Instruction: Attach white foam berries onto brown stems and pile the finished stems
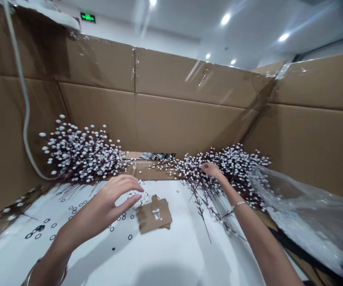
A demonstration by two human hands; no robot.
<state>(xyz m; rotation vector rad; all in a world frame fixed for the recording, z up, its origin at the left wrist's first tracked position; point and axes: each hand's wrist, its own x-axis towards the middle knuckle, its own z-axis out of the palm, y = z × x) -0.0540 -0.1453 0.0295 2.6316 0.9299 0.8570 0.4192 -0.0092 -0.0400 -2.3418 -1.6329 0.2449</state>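
The left hand [113, 198] is spread in a loose curve, thumb and fingers apart with a gap between their tips, above the white, smooth bench [189, 246]. Just beside its fingertips are small white beads [138, 200]; to their right lies a flat, roughly cut cardboard piece [152, 222] with a whitish smear. Below and left of this hand, thin black rings [72, 208] are scattered. Beyond it stands a bushy left bunch [85, 155] of dark, thin stems tipped with round, matte white berries.

The right hand [211, 170] has its fingers curled inward at the right bunch [234, 163], of the same berried, twiggy kind; whether it pinches a stem cannot be told. To its right spreads a crinkled, clear plastic bag [305, 206]. Creased brown cardboard walls [189, 119] rise behind both hands.
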